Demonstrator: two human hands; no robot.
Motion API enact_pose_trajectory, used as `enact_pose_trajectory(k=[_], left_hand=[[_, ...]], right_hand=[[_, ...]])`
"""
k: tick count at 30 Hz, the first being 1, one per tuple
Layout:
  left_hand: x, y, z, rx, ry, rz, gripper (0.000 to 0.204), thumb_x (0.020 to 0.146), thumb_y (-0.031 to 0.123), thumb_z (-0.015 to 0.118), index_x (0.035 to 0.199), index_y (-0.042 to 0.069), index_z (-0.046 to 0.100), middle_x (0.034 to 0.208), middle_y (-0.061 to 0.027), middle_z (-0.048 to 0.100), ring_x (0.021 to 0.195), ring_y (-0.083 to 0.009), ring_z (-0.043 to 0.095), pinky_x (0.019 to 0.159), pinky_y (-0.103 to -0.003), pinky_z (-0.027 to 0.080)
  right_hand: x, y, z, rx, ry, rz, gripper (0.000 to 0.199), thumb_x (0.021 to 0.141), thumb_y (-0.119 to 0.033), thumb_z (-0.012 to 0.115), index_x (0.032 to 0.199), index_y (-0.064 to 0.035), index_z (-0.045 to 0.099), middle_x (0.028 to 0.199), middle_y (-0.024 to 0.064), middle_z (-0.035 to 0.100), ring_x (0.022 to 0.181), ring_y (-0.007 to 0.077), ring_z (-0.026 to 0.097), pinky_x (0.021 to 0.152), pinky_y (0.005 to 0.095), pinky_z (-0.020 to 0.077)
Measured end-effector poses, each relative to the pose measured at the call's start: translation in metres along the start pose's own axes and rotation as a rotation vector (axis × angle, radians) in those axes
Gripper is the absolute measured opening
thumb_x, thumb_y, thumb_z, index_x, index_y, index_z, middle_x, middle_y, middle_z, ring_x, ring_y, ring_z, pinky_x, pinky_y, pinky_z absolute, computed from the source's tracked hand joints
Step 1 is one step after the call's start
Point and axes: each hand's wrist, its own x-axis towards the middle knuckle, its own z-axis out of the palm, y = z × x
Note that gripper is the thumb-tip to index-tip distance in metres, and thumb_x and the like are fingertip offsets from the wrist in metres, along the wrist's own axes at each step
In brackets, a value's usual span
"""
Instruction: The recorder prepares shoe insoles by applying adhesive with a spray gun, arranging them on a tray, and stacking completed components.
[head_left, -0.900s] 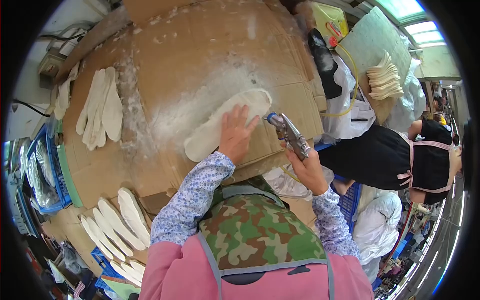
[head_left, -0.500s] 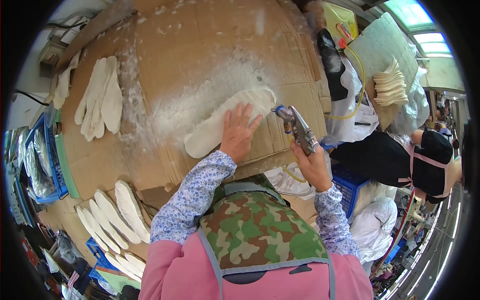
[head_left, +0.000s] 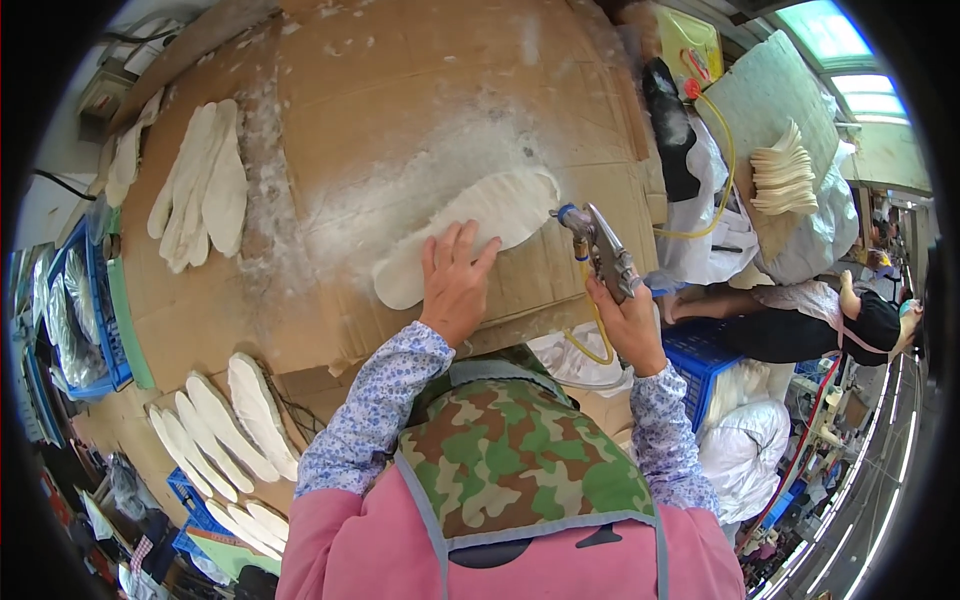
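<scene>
A cream-white insole (head_left: pixel 512 205) lies slantwise on the cardboard-covered table (head_left: pixel 400 90), within a patch of whitish residue. My left hand (head_left: pixel 458 285) rests flat on the lower middle of the insole, fingers apart. A metal spray gun (head_left: pixel 608 250) with a blue nozzle is gripped in my right hand (head_left: pixel 628 322). Its nozzle points left at the insole's upper right end, a little apart from it. A yellow hose (head_left: pixel 603 335) hangs below the gun.
Fanned insoles (head_left: pixel 205 185) lie at the far left, more insoles (head_left: pixel 225 430) at the near left. A stack of curved cream pieces (head_left: pixel 785 175) stands on a board at right. A blue crate (head_left: pixel 700 360) stands near my right arm. Another person (head_left: pixel 800 325) is at the right.
My left hand has slid left and nearer along the insole. The spray gun stays near the insole's right end, shifted slightly. The other person at right has shifted posture.
</scene>
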Motion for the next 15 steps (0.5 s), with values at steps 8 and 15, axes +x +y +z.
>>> enact_pose_trajectory(k=[8,15], left_hand=[[-0.01,-0.007,-0.006,-0.028,0.017,0.005,0.051,0.073,0.0,0.054,0.123,0.012,0.057,0.136,-0.0138,0.042,0.13,-0.0317,0.034,0.107,-0.051,0.023],[-0.051,-0.022,-0.033,-0.018,-0.005,-0.08,0.048,0.074,-0.001,0.053,0.121,0.009,0.057,0.135,-0.0134,0.043,0.131,-0.0318,0.034,0.108,-0.05,0.022]], right_hand=[[-0.006,-0.015,0.017,0.076,-0.13,-0.032,0.02,0.089,-0.006,0.058,0.106,-0.001,0.05,0.074,0.0123,0.057,0.064,0.0209,0.054,0.061,0.0305,0.0445],[-0.011,-0.026,0.026,0.09,-0.186,-0.048,0.021,0.088,-0.005,0.058,0.107,-0.0014,0.05,0.073,0.0127,0.057,0.064,0.0219,0.055,0.061,0.0311,0.0446]])
